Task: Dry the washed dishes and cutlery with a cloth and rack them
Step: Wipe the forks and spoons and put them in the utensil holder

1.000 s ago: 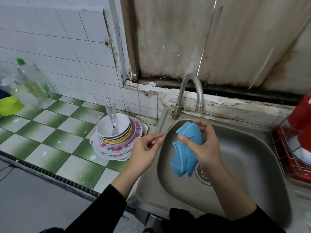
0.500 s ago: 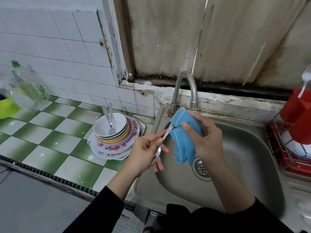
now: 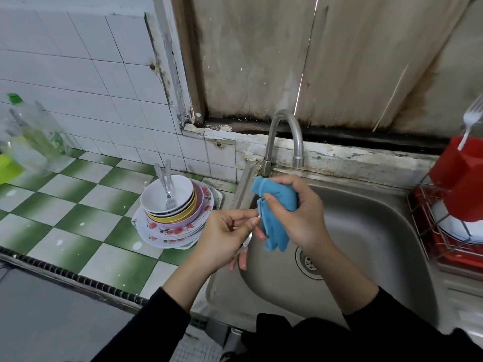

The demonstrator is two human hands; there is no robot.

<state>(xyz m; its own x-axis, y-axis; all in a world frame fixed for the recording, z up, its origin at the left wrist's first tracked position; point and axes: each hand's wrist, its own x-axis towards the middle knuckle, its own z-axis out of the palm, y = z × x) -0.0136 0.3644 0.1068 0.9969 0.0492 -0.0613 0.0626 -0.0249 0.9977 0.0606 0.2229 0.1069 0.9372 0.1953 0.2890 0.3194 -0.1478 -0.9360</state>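
The cutlery piece, probably a spoon though mostly hidden, is thin bright metal slanting from 7 o'clock up to 1 o'clock over the steel sink. The left hand pinches its lower part. The right hand grips the soft blue cloth bunched round its upper end. The red wire rack lies well off at 3 o'clock, nearer the right hand.

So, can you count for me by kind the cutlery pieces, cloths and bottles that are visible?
Cutlery pieces: 4 (a pair in the white bowl, a held utensil in the left hand, a fork in the red holder)
Blue cloths: 1, in the right hand
Bottles: 1
Total: 6
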